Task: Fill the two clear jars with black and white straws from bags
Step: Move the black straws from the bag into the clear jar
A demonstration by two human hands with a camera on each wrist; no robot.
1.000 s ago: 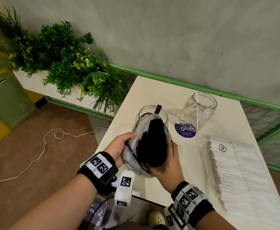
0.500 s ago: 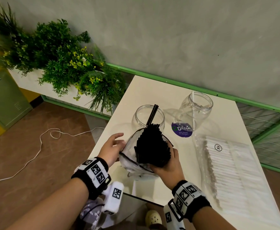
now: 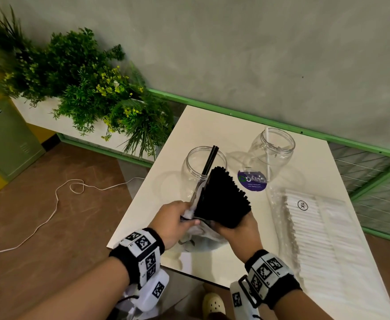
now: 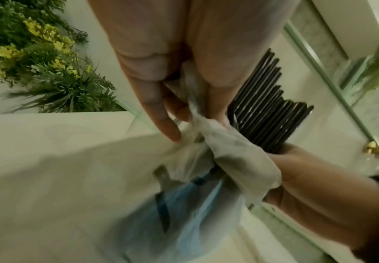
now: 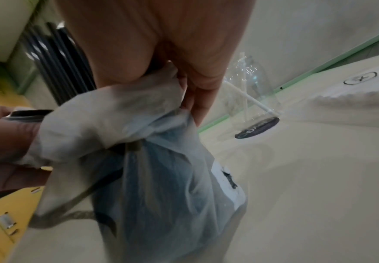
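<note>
So the desk [image 3: 212,125] runs from lower centre up toward the wall, with a planter of green plants [image 3: 85,88] in the upper left of the head view, a white cord [image 3: 58,202] looping over the brown floor at left, and a green cabinet [image 3: 7,139] at the far left edge. Two clear jars stand mid-frame: the left jar [image 3: 196,162] has a couple of black straws leaning out of its mouth up and to the right, and the right jar [image 3: 274,148] has one white straw [image 3: 268,158] standing nearly upright, with a round purple sticker [image 3: 251,181] at its base; the writing on it reads backwards and I can't make it out. The black straws [image 3: 221,197] sit just in front of the left jar and hide its lower right side. They're fanned out, long axis tilted up and away toward the jars, bottom ends gathered in the right hand [image 3: 238,229], whose grip is wrapped around the bundle's base. The left hand [image 3: 173,220] pinches the crumpled clear bag [image 3: 201,234] just beside the bundle; the left wrist view shows the thumb and fingers squeezing the plastic. The bag hangs below both hands, blurry. At right lies a flat bag of white straws [image 3: 321,227], straws crosswise, with a circled "XL" mark on it.
</note>
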